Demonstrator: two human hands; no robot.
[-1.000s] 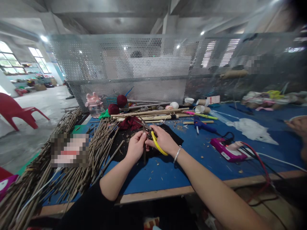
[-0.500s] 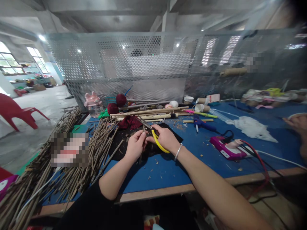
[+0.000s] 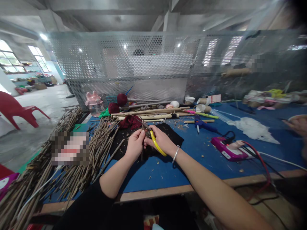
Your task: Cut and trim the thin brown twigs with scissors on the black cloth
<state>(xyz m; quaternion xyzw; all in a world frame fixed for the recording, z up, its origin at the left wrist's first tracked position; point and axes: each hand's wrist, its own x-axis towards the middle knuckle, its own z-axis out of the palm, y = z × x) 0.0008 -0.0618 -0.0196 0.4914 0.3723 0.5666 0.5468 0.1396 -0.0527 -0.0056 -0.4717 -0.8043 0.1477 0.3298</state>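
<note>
Daylight came through washed-out windows (image 3: 38, 59) beyond the left of the table (image 3: 165, 174), leaving a pale sheen on the floor (image 3: 57, 92) beside it. A lamp (image 3: 43, 36) glared above that side. Behind the table, the screen (image 3: 115, 70) looked hazy; at the table's right end, dimness and blur swallowed detail. Soft shadow lay below the left hand (image 3: 135, 142). The edges were stretched, and pixel blocks covered patches.

Grey floor (image 3: 56, 99), red chair (image 3: 11, 107), bright windows (image 3: 39, 59)
</note>
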